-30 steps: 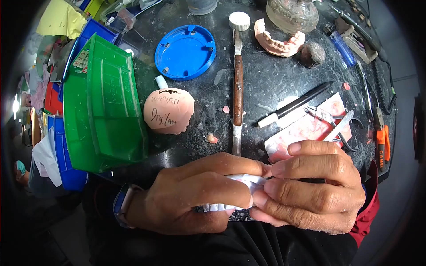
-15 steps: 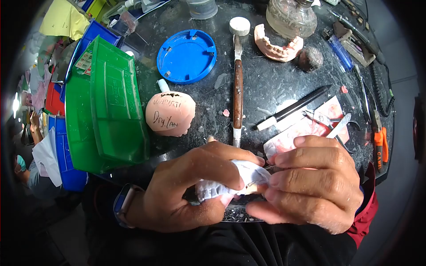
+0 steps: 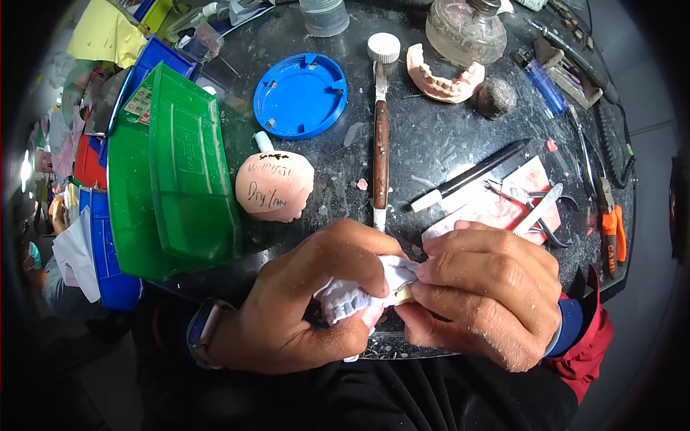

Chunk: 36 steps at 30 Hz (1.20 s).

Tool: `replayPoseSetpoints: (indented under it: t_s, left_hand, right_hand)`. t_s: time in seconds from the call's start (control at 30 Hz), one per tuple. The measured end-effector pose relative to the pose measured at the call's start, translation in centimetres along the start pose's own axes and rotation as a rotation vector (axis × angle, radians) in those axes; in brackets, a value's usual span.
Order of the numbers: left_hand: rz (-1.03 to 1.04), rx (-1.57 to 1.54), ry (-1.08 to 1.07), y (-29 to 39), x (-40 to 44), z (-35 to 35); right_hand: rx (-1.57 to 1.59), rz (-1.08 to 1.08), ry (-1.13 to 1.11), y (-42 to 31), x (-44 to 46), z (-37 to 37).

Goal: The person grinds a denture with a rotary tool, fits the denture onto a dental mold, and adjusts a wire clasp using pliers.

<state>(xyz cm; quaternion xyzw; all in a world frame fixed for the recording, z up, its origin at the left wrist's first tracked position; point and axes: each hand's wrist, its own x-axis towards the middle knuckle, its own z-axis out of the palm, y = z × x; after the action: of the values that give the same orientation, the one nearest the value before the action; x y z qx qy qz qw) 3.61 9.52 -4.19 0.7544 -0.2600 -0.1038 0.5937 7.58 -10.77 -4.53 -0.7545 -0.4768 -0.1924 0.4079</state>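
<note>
My left hand (image 3: 309, 291) is closed round a white dental cast (image 3: 345, 298), with the thumb below and the fingers over its top. A row of tooth shapes shows along the cast's left edge. Curled at the cast's right end, my right hand (image 3: 496, 298) pinches there with thumb and fingertips. Between the two hands a small yellowish part (image 3: 403, 295) peeks out; the right fingers hide most of it. Just beyond my hands lies a wax knife (image 3: 382, 151) with a wooden handle.
Left stands a green bin (image 3: 194, 179), beside an inscribed pink cast (image 3: 275, 190) and a blue lid (image 3: 300, 97). Farther back are a pink dental arch (image 3: 445, 85) and a glass burner (image 3: 467, 32). A black marker (image 3: 474, 172), pliers (image 3: 543, 215) and orange-handled cutters (image 3: 613, 233) lie right.
My right hand has shifted slightly left and its fingers have closed in on the cast's end. More of the yellowish part shows near the thumb. The view has moved a little.
</note>
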Motion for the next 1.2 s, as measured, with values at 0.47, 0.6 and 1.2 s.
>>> replayPoseSetpoints:
  t_s: [0.47, 0.6, 1.2]
  left_hand:
    - [0.082, -0.039, 0.014, -0.5, -0.2, 0.1]
    - [0.096, -0.044, 0.012, -0.5, -0.1, 0.1]
    - [-0.065, -0.252, 0.013, -0.3, -0.5, 0.6]
  right_hand:
    - [0.188, 0.145, 0.047, -0.7, -0.3, 0.3]
    - [0.208, 0.192, 0.051, -0.9, -0.1, 0.1]
    - [0.149, 0.150, -0.012, -0.5, 0.2, 0.0]
